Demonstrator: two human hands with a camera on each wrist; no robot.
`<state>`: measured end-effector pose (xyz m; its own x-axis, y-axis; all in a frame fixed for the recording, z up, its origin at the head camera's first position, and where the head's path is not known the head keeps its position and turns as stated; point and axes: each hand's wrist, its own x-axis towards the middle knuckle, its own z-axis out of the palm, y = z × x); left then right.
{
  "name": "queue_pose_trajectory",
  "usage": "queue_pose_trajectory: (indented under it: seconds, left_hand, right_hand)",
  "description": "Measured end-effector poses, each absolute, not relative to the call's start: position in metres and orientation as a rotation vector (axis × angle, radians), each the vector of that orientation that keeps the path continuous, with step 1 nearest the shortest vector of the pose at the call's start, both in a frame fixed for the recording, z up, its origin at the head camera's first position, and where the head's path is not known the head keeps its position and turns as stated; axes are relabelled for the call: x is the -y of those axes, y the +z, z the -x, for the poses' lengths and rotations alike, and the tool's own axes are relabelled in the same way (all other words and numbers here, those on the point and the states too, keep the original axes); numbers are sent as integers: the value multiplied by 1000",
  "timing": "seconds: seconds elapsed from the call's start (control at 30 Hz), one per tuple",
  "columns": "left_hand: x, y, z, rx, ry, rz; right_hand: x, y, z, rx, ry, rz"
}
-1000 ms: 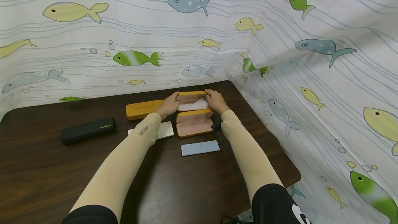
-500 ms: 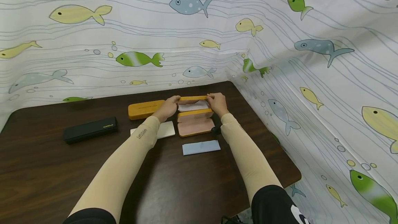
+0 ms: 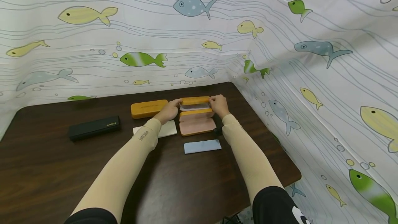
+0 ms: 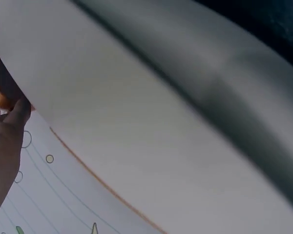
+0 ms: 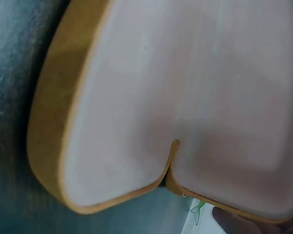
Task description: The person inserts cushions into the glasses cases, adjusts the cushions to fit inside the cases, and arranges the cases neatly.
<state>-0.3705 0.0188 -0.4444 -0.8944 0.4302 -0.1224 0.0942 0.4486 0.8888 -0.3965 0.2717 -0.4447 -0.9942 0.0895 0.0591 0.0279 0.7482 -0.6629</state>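
At the back of the table my left hand pinches the left end of the lid of an orange glasses case. Its right end is between the fingers and thumb of my right hand. The lid leans forward, partly lowered, and a strip of white cloth shows in the gap beneath it. Directly in front, a second orange glasses case lies wide open, its pink lining bare. This lining fills most of the right wrist view, with fingers at the lower edge. In the left wrist view only part of the hand shows.
Beside my left hand lies a closed orange case, with a black case farther left. A white flat piece sits partly under my left forearm. A folded light-blue cloth lies in front. Fish-patterned sheeting borders the table.
Both hands have brought the rear case's lid forward and down. Its pink inside has turned out of sight, the orange outside now shows, and less of the white cloth is visible.
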Motion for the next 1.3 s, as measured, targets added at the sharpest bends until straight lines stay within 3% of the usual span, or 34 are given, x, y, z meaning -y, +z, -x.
queue_pose_trajectory:
  seconds: [0.8,1.3]
  left_hand:
    - [26,-426,352,-2476,1479,-401]
    - [34,-424,298,-2539,1194,-565]
  right_hand:
    - [-272,-431,376,2809,1191,126]
    - [-303,-441,323,3147,1103,299]
